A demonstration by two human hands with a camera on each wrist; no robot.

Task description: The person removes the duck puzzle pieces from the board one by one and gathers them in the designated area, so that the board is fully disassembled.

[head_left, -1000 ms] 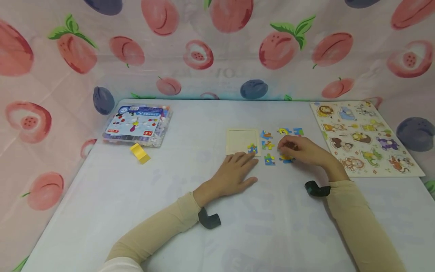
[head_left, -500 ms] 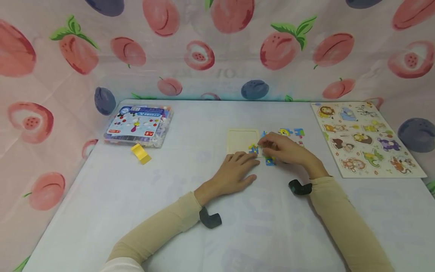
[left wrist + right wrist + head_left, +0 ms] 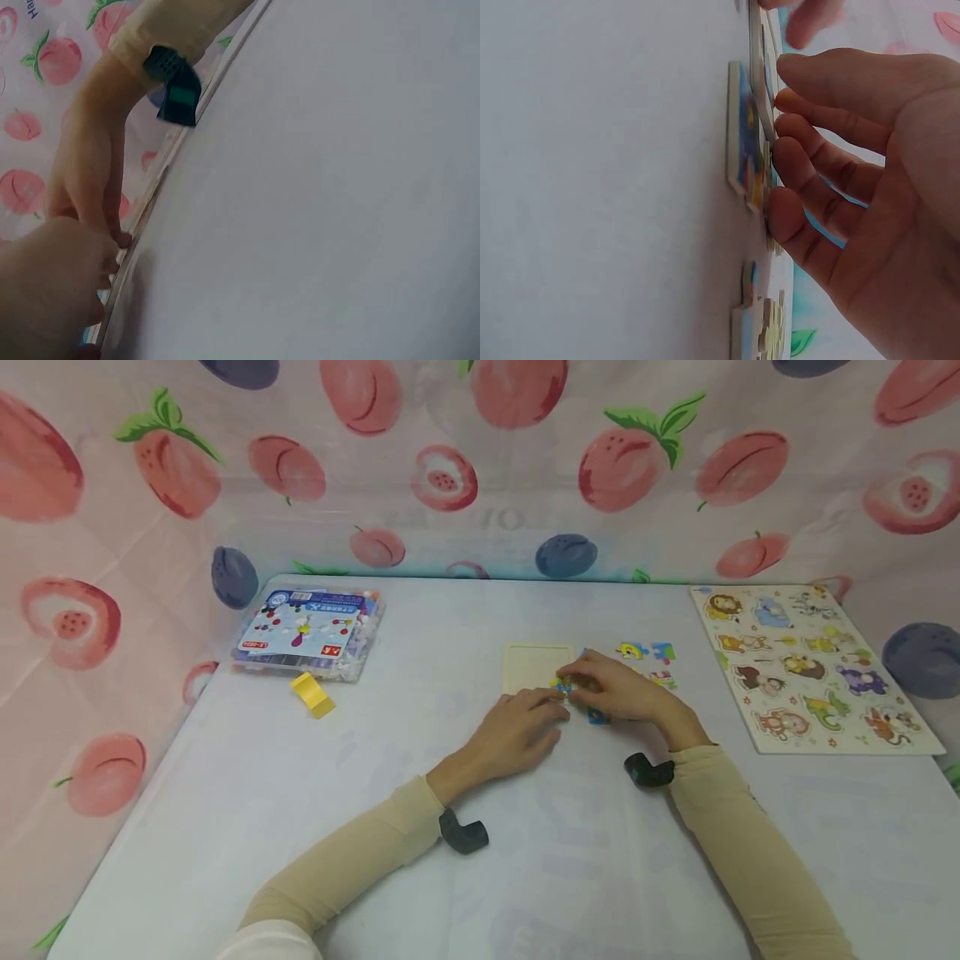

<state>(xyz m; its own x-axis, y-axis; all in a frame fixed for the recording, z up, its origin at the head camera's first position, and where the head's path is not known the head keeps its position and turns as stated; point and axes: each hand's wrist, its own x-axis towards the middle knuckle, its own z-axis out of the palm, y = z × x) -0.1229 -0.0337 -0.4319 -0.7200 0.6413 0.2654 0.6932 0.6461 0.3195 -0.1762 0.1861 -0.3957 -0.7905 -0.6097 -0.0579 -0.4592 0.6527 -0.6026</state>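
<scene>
In the head view, a shallow cream puzzle tray (image 3: 537,662) lies on the white table with colourful jigsaw pieces in its near right corner. My left hand (image 3: 517,735) rests at the tray's near edge, palm down, fingers loosely extended, fingertips beside that corner. From the right comes my right hand (image 3: 618,687), its thumb and forefinger pinching a puzzle piece (image 3: 563,687) at the corner. The right wrist view has the right hand's curved fingers (image 3: 791,161) right at the tray's edge, with a loose puzzle piece (image 3: 742,127) just below; the fingers partly hide the pieces.
Loose jigsaw pieces (image 3: 663,652) lie right of the tray, several of them under or behind my right hand. An animal puzzle board (image 3: 813,672) lies far right. A clear plastic box (image 3: 307,635) and a folded yellow strip (image 3: 312,696) are at left.
My right hand has moved left from the loose pieces to the tray's near right corner. My left hand has stayed at the tray's near edge, its fingers drawn slightly closer to the corner piece.
</scene>
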